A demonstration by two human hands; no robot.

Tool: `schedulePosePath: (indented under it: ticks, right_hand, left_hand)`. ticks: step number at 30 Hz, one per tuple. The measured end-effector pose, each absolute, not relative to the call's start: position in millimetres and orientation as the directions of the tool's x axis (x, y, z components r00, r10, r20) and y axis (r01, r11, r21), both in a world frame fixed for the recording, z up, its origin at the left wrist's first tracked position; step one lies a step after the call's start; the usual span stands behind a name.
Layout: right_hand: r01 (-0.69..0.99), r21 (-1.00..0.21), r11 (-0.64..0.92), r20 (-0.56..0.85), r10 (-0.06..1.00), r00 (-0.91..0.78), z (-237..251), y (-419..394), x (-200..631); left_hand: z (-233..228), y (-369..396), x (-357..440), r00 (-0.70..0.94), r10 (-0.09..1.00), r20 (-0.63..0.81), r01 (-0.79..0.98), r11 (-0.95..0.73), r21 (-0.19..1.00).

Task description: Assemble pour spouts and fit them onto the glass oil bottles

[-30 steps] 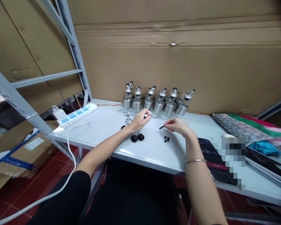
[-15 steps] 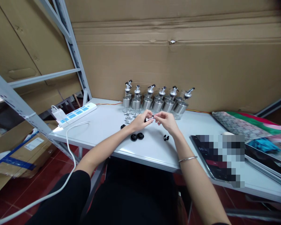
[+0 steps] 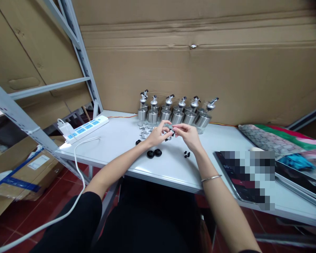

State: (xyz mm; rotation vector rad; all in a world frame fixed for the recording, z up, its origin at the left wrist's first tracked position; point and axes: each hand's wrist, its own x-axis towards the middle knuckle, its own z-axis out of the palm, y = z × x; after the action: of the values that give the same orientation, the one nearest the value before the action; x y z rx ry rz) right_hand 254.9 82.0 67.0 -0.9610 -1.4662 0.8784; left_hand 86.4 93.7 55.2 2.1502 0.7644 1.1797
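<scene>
My left hand [image 3: 158, 135] is closed, fingers curled, around a silver and black pourer spout [image 3: 168, 139] that is mostly hidden by the fingers. Almost touching it, my right hand [image 3: 187, 135] pinches a small black cap [image 3: 173, 133] between thumb and fingertips. Several similar small black caps [image 3: 186, 154] lie on the table below the right hand. Round black stoppers [image 3: 154, 153] rest nearer the front edge, under the left forearm. Silver spout pieces [image 3: 145, 133] are heaped just left of the left hand, partly covered by it.
Behind the hands stand rows of glass and steel bottles [image 3: 178, 116] with pourers on top. A white power strip [image 3: 86, 128] with a cable is at the left of the table [image 3: 113, 140]. To the right are a phone [image 3: 230, 172] and a patterned bag [image 3: 268, 140]. Cardboard [image 3: 200, 73] walls the back.
My left fingers have curled and lifted, and the spout between the hands has turned down under them. My right hand has moved slightly left, still pinching. The things on the table lie the same.
</scene>
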Motion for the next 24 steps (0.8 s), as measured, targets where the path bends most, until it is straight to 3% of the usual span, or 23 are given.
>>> schedulePosePath:
  ticks: [18,24]
  right_hand:
    - [0.162,-0.891,0.424,0.435,0.900,0.037,66.6,83.6,256.3]
    - [0.177,-0.882,0.436,0.439,0.898,-0.023,66.1,83.0,255.5]
  left_hand:
    - [56.2,96.2,84.8,0.400,0.756,0.519,0.256,-0.636,0.728]
    - [51.7,96.1,85.7,0.433,0.745,0.507,0.252,-0.640,0.726]
